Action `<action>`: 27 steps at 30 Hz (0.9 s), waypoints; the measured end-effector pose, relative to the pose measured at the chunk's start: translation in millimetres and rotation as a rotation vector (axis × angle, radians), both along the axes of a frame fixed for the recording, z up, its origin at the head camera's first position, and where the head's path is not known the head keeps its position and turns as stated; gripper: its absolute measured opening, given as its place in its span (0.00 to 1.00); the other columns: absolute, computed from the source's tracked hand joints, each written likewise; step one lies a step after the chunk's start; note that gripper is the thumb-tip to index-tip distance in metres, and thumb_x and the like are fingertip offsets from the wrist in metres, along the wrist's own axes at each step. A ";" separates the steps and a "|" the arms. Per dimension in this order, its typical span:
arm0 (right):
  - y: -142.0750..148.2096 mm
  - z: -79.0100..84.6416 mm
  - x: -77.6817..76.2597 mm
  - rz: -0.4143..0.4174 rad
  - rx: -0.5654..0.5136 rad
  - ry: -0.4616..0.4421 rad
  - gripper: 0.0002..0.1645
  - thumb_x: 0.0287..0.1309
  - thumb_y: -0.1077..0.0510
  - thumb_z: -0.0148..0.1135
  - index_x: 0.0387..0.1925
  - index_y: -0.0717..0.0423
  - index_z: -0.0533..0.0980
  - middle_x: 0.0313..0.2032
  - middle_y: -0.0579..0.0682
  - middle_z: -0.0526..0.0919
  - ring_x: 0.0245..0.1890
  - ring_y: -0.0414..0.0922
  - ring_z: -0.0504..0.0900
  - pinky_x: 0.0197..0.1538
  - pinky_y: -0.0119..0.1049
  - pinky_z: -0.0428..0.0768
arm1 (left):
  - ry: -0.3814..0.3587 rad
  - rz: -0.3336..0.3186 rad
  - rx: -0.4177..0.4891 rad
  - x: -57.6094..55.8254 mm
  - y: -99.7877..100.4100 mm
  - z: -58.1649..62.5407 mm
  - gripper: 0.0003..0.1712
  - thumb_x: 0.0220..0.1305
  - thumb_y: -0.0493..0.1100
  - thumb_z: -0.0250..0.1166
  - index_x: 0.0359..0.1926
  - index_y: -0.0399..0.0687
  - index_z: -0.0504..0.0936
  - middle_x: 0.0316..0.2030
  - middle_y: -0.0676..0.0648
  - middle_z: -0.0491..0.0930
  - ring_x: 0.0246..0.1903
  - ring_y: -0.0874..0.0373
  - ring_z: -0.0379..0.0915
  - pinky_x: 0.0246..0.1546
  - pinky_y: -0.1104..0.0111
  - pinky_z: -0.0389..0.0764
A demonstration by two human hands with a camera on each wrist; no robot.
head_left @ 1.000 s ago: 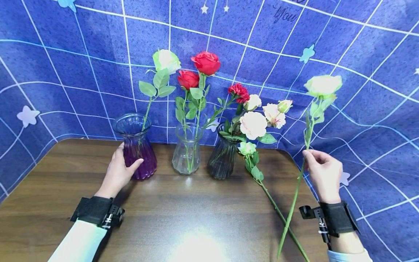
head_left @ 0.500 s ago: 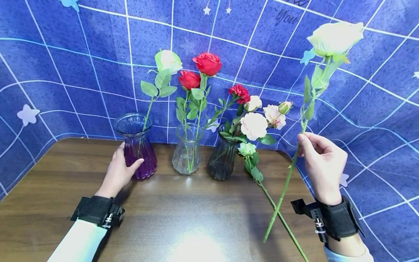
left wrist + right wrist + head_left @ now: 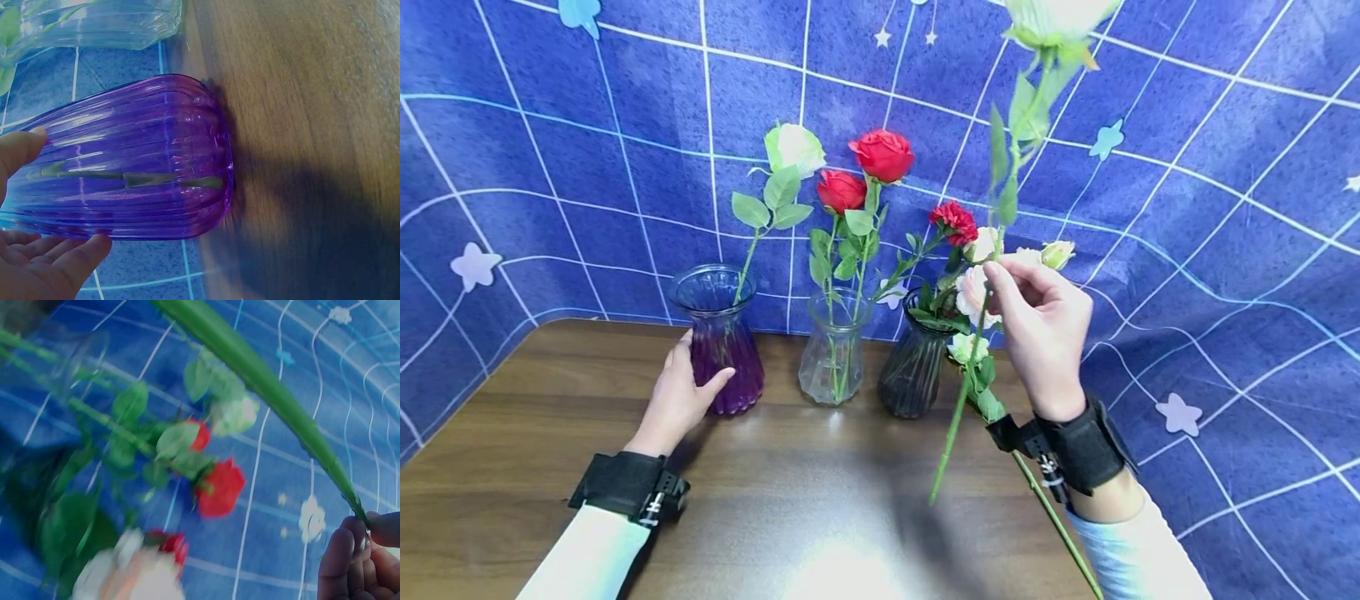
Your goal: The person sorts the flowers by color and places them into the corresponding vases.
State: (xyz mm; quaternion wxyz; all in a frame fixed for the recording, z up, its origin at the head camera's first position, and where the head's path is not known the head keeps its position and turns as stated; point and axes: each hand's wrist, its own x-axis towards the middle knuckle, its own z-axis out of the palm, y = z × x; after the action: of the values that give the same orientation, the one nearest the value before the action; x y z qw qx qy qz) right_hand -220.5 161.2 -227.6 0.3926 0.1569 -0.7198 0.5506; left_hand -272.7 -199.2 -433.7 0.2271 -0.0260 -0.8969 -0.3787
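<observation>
My left hand [image 3: 681,396] holds the side of a blue-to-purple ribbed glass vase [image 3: 724,358], thumb on the front and fingers behind. One white rose [image 3: 794,150] stands in that vase, and its stem [image 3: 150,179] shows through the glass in the left wrist view. Between thumb and fingertips, my right hand [image 3: 1043,325] pinches the green stem [image 3: 958,412] of another white rose [image 3: 1052,21], raised in front of the dark vase. Its bloom is cut by the top edge of the head view, and its lower end hangs free above the table.
A clear vase [image 3: 831,367] with two red roses [image 3: 882,156] stands mid-table. Right of it, a dark grey vase [image 3: 912,375] holds a red carnation [image 3: 953,222] and pale pink flowers, partly hidden. A white-green rose [image 3: 968,348] lies on the wooden table [image 3: 760,500], before a blue cloth.
My right hand has lifted the white rose and carried it left, from the table's right edge to before the dark vase. My left hand stays on the purple vase.
</observation>
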 end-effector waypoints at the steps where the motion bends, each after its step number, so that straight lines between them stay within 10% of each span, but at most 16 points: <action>1: -6.4 1.5 -1.5 0.021 0.003 0.019 0.10 0.53 0.63 0.65 0.31 0.70 0.82 0.15 0.31 0.78 0.14 0.31 0.75 0.20 0.23 0.73 | -0.001 0.001 0.000 0.3 -0.3 -0.2 0.47 0.57 0.42 0.66 0.67 0.26 0.49 0.59 0.19 0.58 0.59 0.26 0.56 0.58 0.39 0.59; 8: -47.4 14.5 -8.4 0.157 -0.014 0.076 0.08 0.54 0.65 0.63 0.32 0.71 0.81 0.16 0.35 0.75 0.15 0.35 0.72 0.20 0.25 0.69 | -0.012 0.006 -0.005 1.5 -0.8 -1.6 0.47 0.58 0.43 0.65 0.68 0.26 0.48 0.60 0.20 0.58 0.59 0.27 0.56 0.58 0.40 0.60; 27: -138.7 71.2 -48.5 0.205 -0.120 0.176 0.10 0.56 0.62 0.63 0.35 0.68 0.81 0.25 0.58 0.83 0.18 0.32 0.74 0.27 0.26 0.74 | -0.064 -0.001 0.002 2.4 -1.8 -1.5 0.48 0.60 0.44 0.64 0.69 0.27 0.46 0.63 0.22 0.55 0.62 0.28 0.54 0.61 0.41 0.59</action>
State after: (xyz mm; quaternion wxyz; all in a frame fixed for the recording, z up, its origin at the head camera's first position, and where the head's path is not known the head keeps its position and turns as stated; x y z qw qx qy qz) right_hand -269.0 22.5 -156.4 0.4045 0.2538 -0.6286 0.6139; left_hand -270.3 -201.0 -435.2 0.1984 -0.0140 -0.9032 -0.3804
